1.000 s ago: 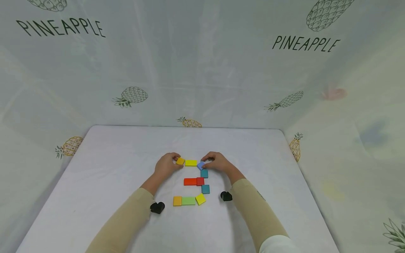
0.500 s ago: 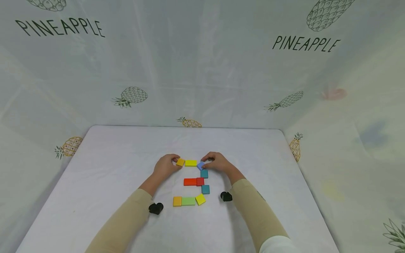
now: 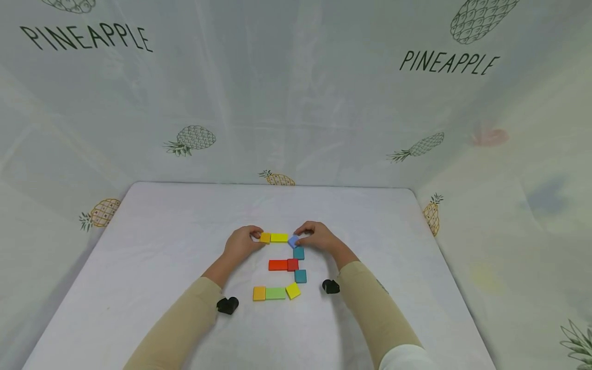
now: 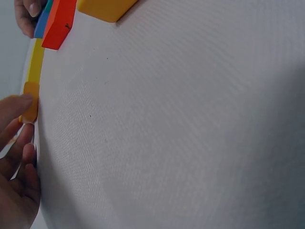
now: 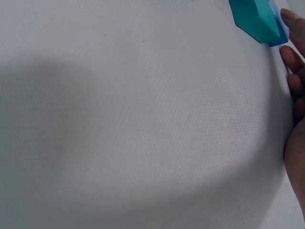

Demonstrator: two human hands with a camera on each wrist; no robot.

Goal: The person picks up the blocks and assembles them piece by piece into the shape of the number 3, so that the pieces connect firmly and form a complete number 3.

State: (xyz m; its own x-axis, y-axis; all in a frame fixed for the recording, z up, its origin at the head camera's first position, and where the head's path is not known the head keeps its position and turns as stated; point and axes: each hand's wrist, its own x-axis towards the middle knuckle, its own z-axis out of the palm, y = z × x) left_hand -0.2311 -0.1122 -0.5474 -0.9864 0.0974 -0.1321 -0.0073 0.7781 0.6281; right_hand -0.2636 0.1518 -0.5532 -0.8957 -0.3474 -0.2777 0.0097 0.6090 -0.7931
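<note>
My left hand [image 3: 240,244] pinches a small square orange block [image 3: 265,238] between thumb and fingers. This block lies end to end with a yellow rectangular block [image 3: 279,238], as the left wrist view also shows. At the other end of the yellow one, my right hand [image 3: 319,236] pinches a periwinkle-blue square block [image 3: 293,241], turned at an angle and partly hidden by the thumb. Just below it sits a teal block [image 3: 298,253], seen large beside the blue one in the right wrist view.
Nearer me are a red-orange rectangle [image 3: 278,265], a red square [image 3: 293,264] and a second teal square [image 3: 300,276]. The closest row has an orange square [image 3: 259,293], a green rectangle [image 3: 275,293] and a tilted yellow square [image 3: 293,291]. A white cloth covers the table [image 3: 162,231].
The orange block in my left hand has turned from a tilt to line up straight against the yellow block. The left hand shifted slightly; my right hand and the blue block stayed nearly still.
</note>
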